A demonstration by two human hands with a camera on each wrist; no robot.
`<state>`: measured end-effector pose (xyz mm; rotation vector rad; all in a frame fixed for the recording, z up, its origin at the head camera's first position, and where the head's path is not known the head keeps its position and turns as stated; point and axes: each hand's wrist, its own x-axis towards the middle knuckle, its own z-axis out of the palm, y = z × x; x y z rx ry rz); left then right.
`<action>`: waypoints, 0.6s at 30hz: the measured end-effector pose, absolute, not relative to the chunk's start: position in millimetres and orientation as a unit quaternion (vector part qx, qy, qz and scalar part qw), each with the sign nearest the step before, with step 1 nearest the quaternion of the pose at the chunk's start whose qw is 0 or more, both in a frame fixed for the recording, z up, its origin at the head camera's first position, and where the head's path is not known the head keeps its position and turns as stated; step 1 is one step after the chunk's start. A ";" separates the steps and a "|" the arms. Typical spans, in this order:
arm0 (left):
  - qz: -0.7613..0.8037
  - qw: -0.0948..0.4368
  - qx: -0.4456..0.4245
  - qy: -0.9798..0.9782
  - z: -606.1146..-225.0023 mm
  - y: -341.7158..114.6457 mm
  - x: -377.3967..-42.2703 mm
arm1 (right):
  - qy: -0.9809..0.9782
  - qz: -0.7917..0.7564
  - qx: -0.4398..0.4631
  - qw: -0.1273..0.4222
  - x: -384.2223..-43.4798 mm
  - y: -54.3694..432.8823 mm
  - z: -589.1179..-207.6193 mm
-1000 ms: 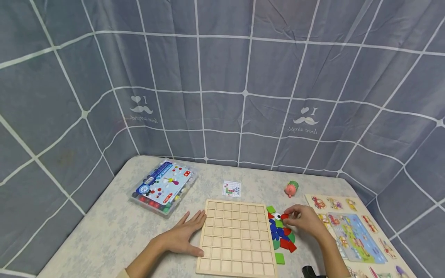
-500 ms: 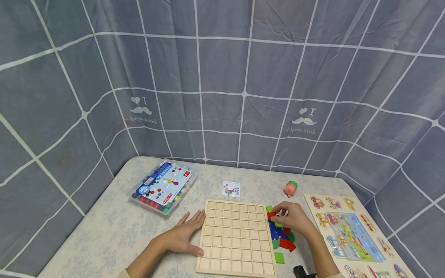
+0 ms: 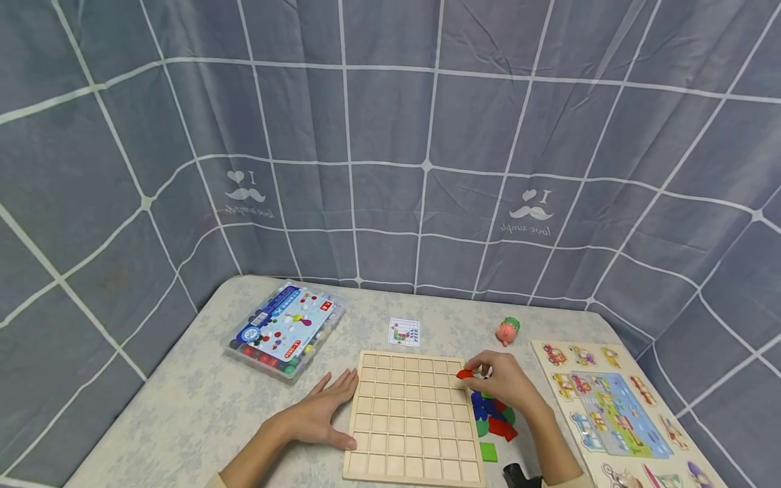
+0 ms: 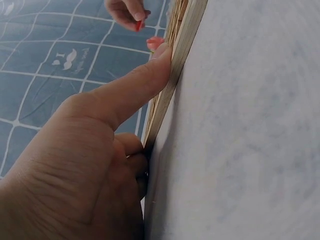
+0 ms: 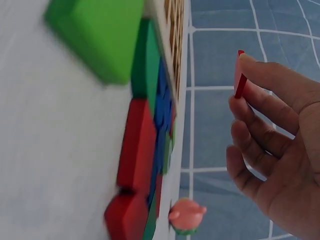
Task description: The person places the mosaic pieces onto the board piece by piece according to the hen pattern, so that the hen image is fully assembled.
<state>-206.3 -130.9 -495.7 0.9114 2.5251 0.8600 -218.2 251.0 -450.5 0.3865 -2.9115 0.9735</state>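
A wooden grid board with square compartments lies on the table in the head view. My left hand rests against its left side, fingers spread straight; in the left wrist view the thumb lies along the board's wooden edge. Between thumb and forefinger, my right hand pinches a thin flat red piece. In the head view that piece overlaps the board's upper right edge. Below the right hand lies a pile of coloured shapes, including blue pieces and red pieces, partly hidden by the hand.
A green square lies near the board's lower right. Beyond the board is a small pattern card. A boxed set stands at the left, a pink-and-green figure at the back right, and a picture puzzle at the right.
My right hand has moved left with the red piece, from over the coloured pile to the board's right edge. The left hand has stayed in place.
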 end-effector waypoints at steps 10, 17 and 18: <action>0.305 0.160 0.326 0.881 -495.7 -132.0 -202.9 | -0.930 0.331 0.159 0.012 -222.4 215.6 -439.3; 0.283 0.153 0.327 0.889 -494.0 -131.0 -204.2 | -0.930 0.320 0.183 0.016 -227.2 190.3 -438.5; 0.280 0.153 0.327 0.890 -494.3 -130.9 -204.8 | -0.929 0.318 0.189 0.016 -228.1 187.0 -438.6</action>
